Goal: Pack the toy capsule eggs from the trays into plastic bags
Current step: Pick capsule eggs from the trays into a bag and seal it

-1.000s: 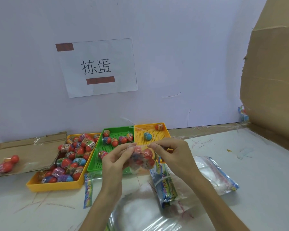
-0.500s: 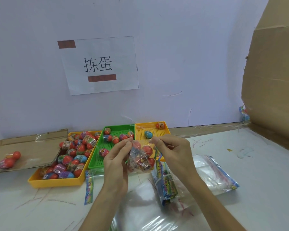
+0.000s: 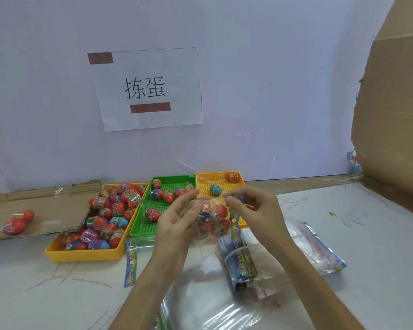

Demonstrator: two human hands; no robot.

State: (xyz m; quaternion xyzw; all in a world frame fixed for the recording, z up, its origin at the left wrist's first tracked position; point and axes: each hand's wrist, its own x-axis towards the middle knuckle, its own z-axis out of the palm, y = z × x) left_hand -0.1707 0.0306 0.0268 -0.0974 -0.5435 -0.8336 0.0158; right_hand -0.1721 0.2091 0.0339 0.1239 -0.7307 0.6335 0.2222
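A clear plastic bag [image 3: 211, 220] filled with several red capsule eggs hangs between my hands above the table. My left hand [image 3: 177, 215] pinches its top left edge, and my right hand [image 3: 253, 208] pinches the top right edge. Behind them stand three trays: a yellow tray [image 3: 86, 254] piled with several eggs at the left, a green tray [image 3: 141, 228] with several eggs in the middle, and a small yellow tray [image 3: 224, 178] holding a blue egg [image 3: 215, 189] and an orange egg [image 3: 233, 177].
A packed bag of red eggs [image 3: 18, 222] lies on flattened cardboard [image 3: 45, 203] at the far left. Empty plastic bags [image 3: 315, 248] and banded printed header cards [image 3: 240, 260] lie on the white table near me. A cardboard wall [image 3: 391, 115] stands at the right.
The filled bag has dropped lower between my hands and my fingers now pinch its top edge further apart. The camera view shifted slightly.
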